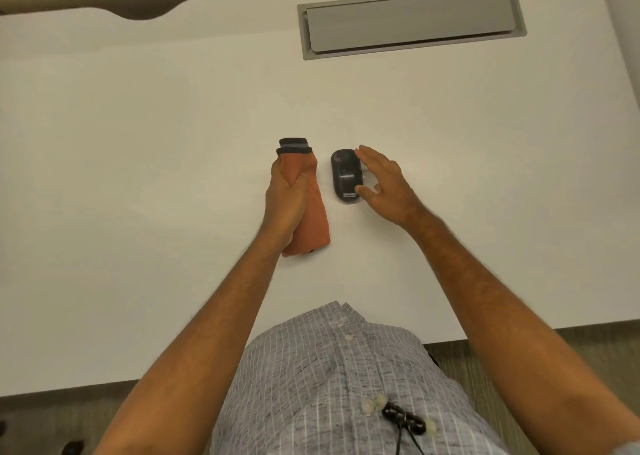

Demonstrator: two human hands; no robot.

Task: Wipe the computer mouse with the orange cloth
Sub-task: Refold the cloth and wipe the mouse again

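Gripping the orange cloth (pixel 311 208) around its middle, the left hand (pixel 284 201) has its fingers and thumb curled tight on the folded fabric, which lies lengthwise on the white tabletop (pixel 145 149). The cloth's far end shows a dark band with a grey stripe; its near end pokes out below the wrist. The right hand (pixel 384 186) is spread wide and holds nothing: its fingertips reach past the far right corner of the computer mouse (pixel 346 175) and its thumb sits at the mouse's near right edge, but whether the palm actually presses on it cannot be told. The mouse is dark, lies flat on the tabletop just right of the cloth with a narrow strip of bare surface between them, and carries a small label at its near end.

Nothing lies between the cloth and the mouse. Farther back, well apart from both, a long grey cable hatch (pixel 412 20) is set flush in the tabletop. The far edge of the tabletop has a curved cut-out at the left. Nearest the camera are the person's grey striped shirt (pixel 332 378) and a black cord (pixel 403 420) hanging on it.
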